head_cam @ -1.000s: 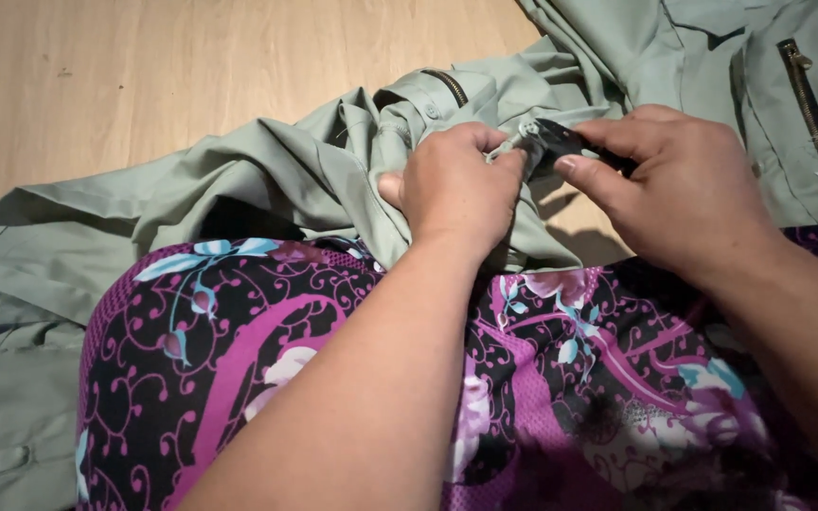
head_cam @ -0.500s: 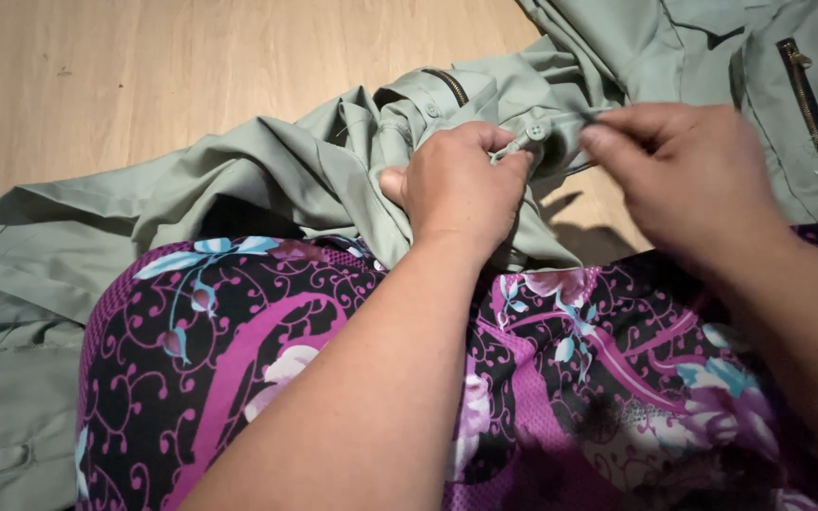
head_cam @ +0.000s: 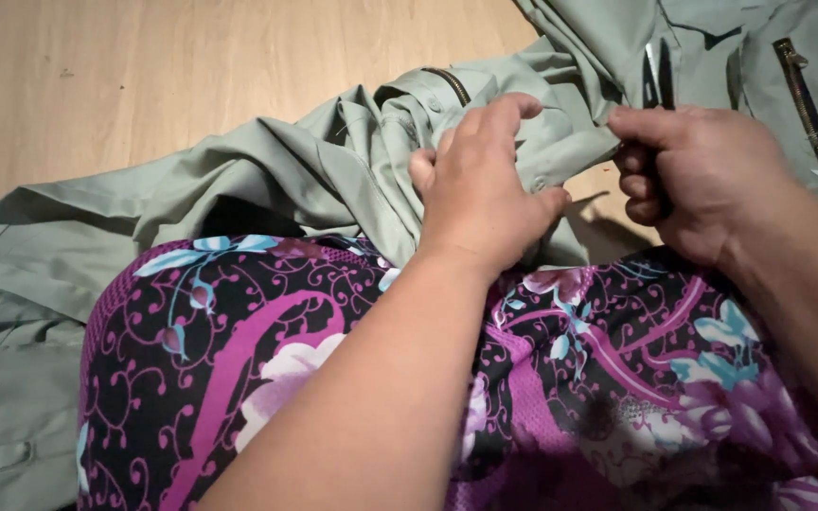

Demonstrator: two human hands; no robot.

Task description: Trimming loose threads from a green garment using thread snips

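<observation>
A sage-green garment with brass zippers lies spread over the wooden floor and across my lap. My left hand presses on a bunched fold of it near a short zipper, fingers curled over the cloth. My right hand is closed around a small dark cutting tool whose thin blades point up past my fingers; its thumb and forefinger also pinch the edge of the same fold. The tool's handle is hidden in my fist.
A purple and black floral-patterned cloth covers my legs in the foreground. Light wooden floor shows at the upper left. Another zipper runs along the garment at the upper right.
My right hand has turned the dark tool from lying against the fold to pointing upward. My left hand has shifted from pinching the fold to lying over it.
</observation>
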